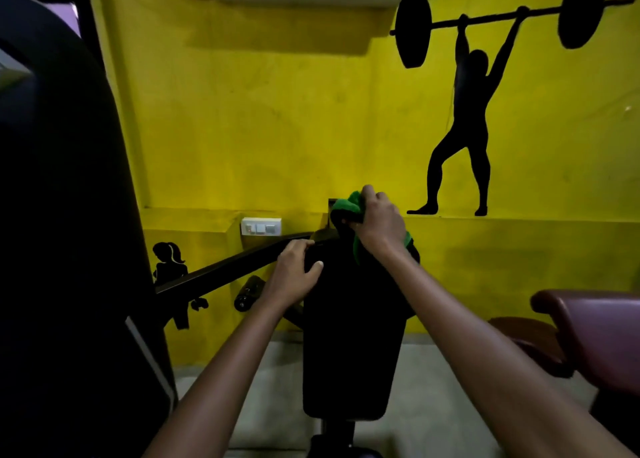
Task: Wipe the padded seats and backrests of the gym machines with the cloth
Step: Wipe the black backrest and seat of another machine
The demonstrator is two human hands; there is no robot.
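Yellow wall (pixel 277 128) behind black padded backrest (pixel 353 336), cloth at its top end.
Green cloth (pixel 349 205) bunched in right hand (pixel 379 227), grip closed around it, pressed on the backrest's upper edge. Left hand (pixel 294 274) grips the backrest's upper left corner, thumb on the pad face. Maroon padded seat (pixel 595 322) stands at right, apart; switch plate (pixel 261 226) on wall.

Maroon pad (pixel 595 333) cut off right.
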